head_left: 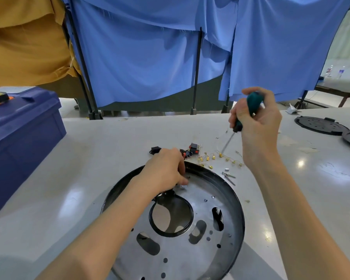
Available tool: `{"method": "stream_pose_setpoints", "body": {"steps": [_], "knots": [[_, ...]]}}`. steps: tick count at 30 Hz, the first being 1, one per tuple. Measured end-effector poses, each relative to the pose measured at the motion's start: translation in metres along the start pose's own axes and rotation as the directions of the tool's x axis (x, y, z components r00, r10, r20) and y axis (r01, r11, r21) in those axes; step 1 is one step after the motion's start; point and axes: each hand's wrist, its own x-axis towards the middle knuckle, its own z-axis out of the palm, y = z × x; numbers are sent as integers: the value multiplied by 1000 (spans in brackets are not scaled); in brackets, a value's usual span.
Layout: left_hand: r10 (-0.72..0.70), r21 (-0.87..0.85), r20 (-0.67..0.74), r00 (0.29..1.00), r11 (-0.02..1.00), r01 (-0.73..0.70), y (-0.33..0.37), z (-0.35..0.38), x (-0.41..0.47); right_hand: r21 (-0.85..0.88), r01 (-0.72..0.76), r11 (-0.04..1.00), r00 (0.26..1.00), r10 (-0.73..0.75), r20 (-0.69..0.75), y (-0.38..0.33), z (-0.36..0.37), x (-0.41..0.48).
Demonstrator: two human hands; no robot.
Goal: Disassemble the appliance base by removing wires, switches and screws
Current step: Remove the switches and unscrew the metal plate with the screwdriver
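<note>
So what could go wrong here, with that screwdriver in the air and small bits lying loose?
The screwdriver, held up in the right hand, angles down toward the left hand on the base; a slip could jab it. The loose screws beside the base could be knocked away by a forearm.

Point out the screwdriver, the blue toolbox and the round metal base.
screwdriver (254, 103): head view, on its green handle.
blue toolbox (28, 138): head view, on its side wall.
round metal base (202, 196): head view, on the bare silver plate.
</note>
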Motion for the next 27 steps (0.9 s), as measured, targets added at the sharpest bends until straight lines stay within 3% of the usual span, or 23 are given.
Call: {"method": "stream_pose_setpoints", "body": {"steps": [3, 6, 13, 19, 27], "knots": [[3, 74, -9, 1000, 997, -2, 7, 8, -1, -435, -82, 897, 974, 164, 155, 18, -6, -8], [49, 127, -43, 998, 991, -43, 13, 14, -2, -689, -92, 719, 863, 402, 305, 40, -6, -28], [60, 219, -56, 997, 975, -47, 16, 17, 3, -729, 39, 684, 738, 472, 483, 49, -6, -38], [96, 394, 128, 987, 908, -140, 25, 15, 8, -709, 65, 702, 743, 440, 505, 47, -4, -41], [229, 706, 225, 947, 631, -321, 40, 15, 6, -645, -21, 764, 711, 465, 527, 49, -13, -41]]}}
